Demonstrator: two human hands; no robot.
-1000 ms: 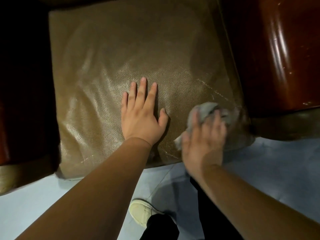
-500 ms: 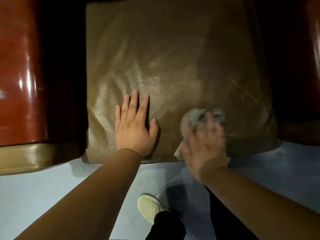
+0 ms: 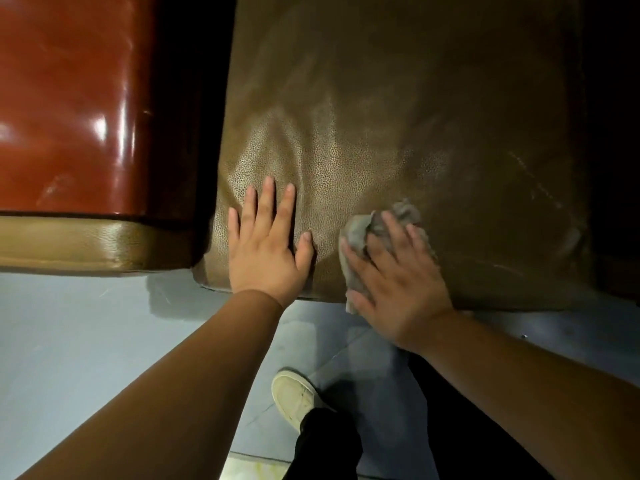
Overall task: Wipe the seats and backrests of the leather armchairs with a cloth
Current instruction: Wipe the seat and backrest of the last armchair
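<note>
The armchair's olive-brown leather seat cushion (image 3: 398, 116) fills the upper middle of the head view. My left hand (image 3: 266, 251) lies flat on the cushion's front left part, fingers straight and spread. To its right, my right hand (image 3: 398, 282) presses a crumpled grey cloth (image 3: 403, 211) onto the cushion near its front edge. Its fingers are stretched out over the cloth. The cloth sticks out past the fingertips and beside the thumb. The backrest is out of view.
A glossy red-brown armrest (image 3: 69, 98) with an olive leather front (image 3: 86, 244) stands left of the seat. The right armrest (image 3: 616, 133) is in deep shadow. Below lies a pale blue-grey floor (image 3: 86, 341), with my light shoe (image 3: 294, 396) and dark trouser leg.
My right hand has slid the cloth leftwards along the seat's front, from the right corner towards the left hand. The view has shifted too, and the left armrest now shows.
</note>
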